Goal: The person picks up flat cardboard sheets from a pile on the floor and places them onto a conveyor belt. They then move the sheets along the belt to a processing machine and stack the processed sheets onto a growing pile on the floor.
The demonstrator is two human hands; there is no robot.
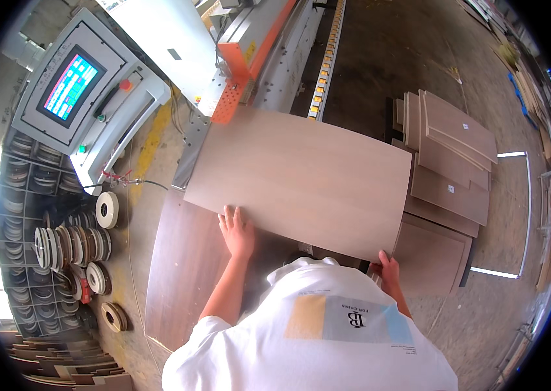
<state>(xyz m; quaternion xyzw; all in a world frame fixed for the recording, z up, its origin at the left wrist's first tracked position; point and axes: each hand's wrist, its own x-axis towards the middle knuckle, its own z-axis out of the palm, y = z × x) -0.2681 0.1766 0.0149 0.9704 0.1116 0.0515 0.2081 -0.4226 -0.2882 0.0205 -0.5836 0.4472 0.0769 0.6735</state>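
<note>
A large brown board [305, 176] lies flat in front of me. Its far left corner is beside the orange guard of a machine. My left hand [238, 236] rests its spread fingers on the board's near edge, left of the middle. At the near right corner, my right hand [387, 268] grips the board's edge; some of its fingers are hidden beneath. Under the board's near left part there is a darker brown panel [184, 267].
The machine's orange guard [228, 101] and roller track [325, 65] are beyond the board. A control console [70, 85] with a lit screen stands left, above several rolls of edging [106, 210]. Stacked boards [451, 176] are at the right, beside a white floor-level frame [528, 215].
</note>
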